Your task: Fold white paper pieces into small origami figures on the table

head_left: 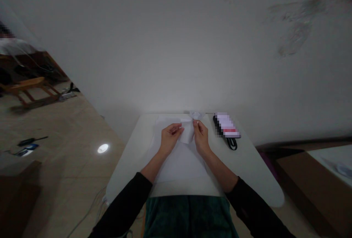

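- Two hands: the left hand [170, 138] and the right hand [201, 138] each pinch narrowly, one on either side of the paper.
- One folded white paper [187, 131], held between them, over the sheet.
- One white sheet [178, 163] lying on the surface [129, 168].
- One blurred package [227, 125] with one black cable [232, 143], right of the hands.

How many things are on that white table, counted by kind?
Folded white paper, pinched by the left hand and right hand: 1
Flat white paper sheet: 1
Blurred packet: 1
Black cord: 1
Total: 4
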A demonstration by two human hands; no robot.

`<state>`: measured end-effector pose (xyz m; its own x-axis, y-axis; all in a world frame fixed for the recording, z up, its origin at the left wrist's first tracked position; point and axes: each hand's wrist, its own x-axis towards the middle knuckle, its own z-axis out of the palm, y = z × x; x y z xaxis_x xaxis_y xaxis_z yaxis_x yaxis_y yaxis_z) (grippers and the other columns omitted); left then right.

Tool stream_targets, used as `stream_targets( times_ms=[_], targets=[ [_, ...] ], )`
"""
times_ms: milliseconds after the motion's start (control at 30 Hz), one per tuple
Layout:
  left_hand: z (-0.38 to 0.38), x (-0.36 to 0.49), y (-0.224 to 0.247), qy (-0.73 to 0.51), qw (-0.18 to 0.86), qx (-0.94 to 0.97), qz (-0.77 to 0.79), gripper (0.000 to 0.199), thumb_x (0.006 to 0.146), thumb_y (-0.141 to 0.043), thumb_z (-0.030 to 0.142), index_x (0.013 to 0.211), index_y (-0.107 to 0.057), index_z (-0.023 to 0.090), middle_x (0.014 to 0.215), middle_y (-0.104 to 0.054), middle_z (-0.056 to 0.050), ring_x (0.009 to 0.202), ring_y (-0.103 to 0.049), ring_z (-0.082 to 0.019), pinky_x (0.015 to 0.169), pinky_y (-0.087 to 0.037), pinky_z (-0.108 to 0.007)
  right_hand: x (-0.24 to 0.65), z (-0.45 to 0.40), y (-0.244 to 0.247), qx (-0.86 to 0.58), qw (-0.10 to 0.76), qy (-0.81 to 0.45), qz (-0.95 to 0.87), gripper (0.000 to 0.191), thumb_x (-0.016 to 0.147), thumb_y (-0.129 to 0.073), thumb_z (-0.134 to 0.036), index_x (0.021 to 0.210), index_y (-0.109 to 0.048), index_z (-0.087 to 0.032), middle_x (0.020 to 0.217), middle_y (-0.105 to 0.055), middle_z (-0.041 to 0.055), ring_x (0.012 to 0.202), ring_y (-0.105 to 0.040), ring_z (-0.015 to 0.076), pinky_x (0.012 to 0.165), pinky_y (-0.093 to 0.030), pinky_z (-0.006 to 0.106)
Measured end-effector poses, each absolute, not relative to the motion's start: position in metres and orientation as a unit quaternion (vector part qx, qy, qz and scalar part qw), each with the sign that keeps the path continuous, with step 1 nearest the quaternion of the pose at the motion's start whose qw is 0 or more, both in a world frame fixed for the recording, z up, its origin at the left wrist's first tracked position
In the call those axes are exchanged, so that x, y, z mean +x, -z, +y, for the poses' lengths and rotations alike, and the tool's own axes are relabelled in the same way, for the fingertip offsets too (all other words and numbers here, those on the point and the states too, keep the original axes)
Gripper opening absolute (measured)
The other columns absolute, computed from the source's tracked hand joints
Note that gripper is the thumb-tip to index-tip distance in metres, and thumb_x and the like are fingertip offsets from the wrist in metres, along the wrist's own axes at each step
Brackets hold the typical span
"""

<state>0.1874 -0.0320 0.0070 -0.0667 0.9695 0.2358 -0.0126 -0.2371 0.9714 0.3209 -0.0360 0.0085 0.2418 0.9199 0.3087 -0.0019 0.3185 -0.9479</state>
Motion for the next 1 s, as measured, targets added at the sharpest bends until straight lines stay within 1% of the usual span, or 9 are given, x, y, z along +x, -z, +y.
stream_targets(
  times_ms=[100,167,267,433,600,700,767,867,1000],
  targets=[
    [-0.033,0.185,-0.013,-0.577,0.419,0.533,0.456,0.034,0.069,-0.074,0.043,0.086,-0.071,0.014,0.082,-0.073,-0.006,0.074,-0.067,-0.017,0.072,-0.054,-0.029,0.329,-0.035,-0.016,-0.422,0.646,-0.384,-0.507,0.033,0.084,-0.057,-0.052,0.097,-0.059,-0.022,0.084,-0.061,0.0011,0.073,-0.055,0.0152,0.063,-0.047,0.025],
    [-0.033,0.183,-0.017,-0.581,0.411,0.530,0.461,0.032,0.071,-0.073,0.043,0.084,-0.071,0.014,0.080,-0.073,-0.006,0.071,-0.066,-0.016,0.068,-0.053,-0.027,0.336,-0.034,-0.021,-0.394,0.634,-0.408,-0.526,0.035,0.080,-0.064,-0.050,0.103,-0.058,-0.024,0.087,-0.063,0.0010,0.073,-0.057,0.0147,0.061,-0.050,0.025],
    [-0.033,0.178,-0.022,-0.583,0.411,0.526,0.463,0.030,0.072,-0.072,0.042,0.084,-0.070,0.014,0.079,-0.073,-0.005,0.069,-0.066,-0.015,0.064,-0.052,-0.025,0.349,-0.031,-0.026,-0.360,0.581,-0.471,-0.557,0.030,0.075,-0.069,-0.050,0.085,-0.061,-0.022,0.078,-0.061,-0.0001,0.068,-0.058,0.0150,0.056,-0.055,0.028],
    [-0.037,0.173,-0.031,-0.553,0.405,0.562,0.463,0.029,0.073,-0.071,0.041,0.085,-0.071,0.014,0.081,-0.074,-0.006,0.073,-0.068,-0.017,0.066,-0.052,-0.026,0.370,-0.027,-0.029,-0.359,0.517,-0.484,-0.608,0.025,0.071,-0.075,-0.042,0.078,-0.069,-0.019,0.075,-0.068,0.0014,0.064,-0.064,0.0163,0.064,-0.058,0.034],
    [-0.043,0.174,-0.033,-0.540,0.371,0.590,0.471,0.027,0.075,-0.071,0.041,0.086,-0.071,0.017,0.083,-0.074,-0.006,0.077,-0.070,-0.020,0.071,-0.055,-0.028,0.374,-0.029,-0.033,-0.408,0.531,-0.419,-0.613,0.023,0.071,-0.075,-0.043,0.072,-0.074,-0.020,0.068,-0.071,0.0029,0.059,-0.064,0.0177,0.062,-0.057,0.035],
    [-0.046,0.176,-0.032,-0.551,0.371,0.587,0.461,0.031,0.077,-0.071,0.040,0.097,-0.069,0.017,0.080,-0.075,-0.005,0.074,-0.070,-0.018,0.070,-0.055,-0.028,0.370,-0.031,-0.034,-0.419,0.554,-0.402,-0.596,0.020,0.069,-0.077,-0.039,0.070,-0.074,-0.019,0.066,-0.071,0.0034,0.059,-0.064,0.0179,0.061,-0.056,0.034],
    [-0.046,0.177,-0.031,-0.565,0.377,0.580,0.450,0.035,0.076,-0.072,0.039,0.103,-0.068,0.016,0.082,-0.075,-0.006,0.075,-0.071,-0.018,0.071,-0.056,-0.028,0.367,-0.033,-0.036,-0.419,0.569,-0.394,-0.587,0.019,0.069,-0.078,-0.037,0.071,-0.073,-0.019,0.067,-0.072,0.0040,0.060,-0.065,0.0182,0.063,-0.056,0.034],
    [-0.046,0.179,-0.031,-0.592,0.370,0.561,0.445,0.036,0.073,-0.075,0.038,0.101,-0.071,0.016,0.092,-0.075,-0.009,0.081,-0.072,-0.020,0.074,-0.057,-0.028,0.364,-0.036,-0.038,-0.419,0.583,-0.378,-0.585,0.020,0.069,-0.077,-0.039,0.073,-0.073,-0.020,0.072,-0.073,0.0044,0.064,-0.067,0.0185,0.064,-0.057,0.034],
    [-0.046,0.180,-0.033,-0.614,0.359,0.553,0.433,0.039,0.072,-0.076,0.037,0.105,-0.071,0.016,0.086,-0.076,-0.008,0.076,-0.072,-0.018,0.070,-0.058,-0.027,0.362,-0.040,-0.042,-0.418,0.594,-0.348,-0.593,0.022,0.070,-0.077,-0.041,0.074,-0.073,-0.019,0.072,-0.073,0.0034,0.062,-0.066,0.0166,0.062,-0.056,0.030]
  ],
)
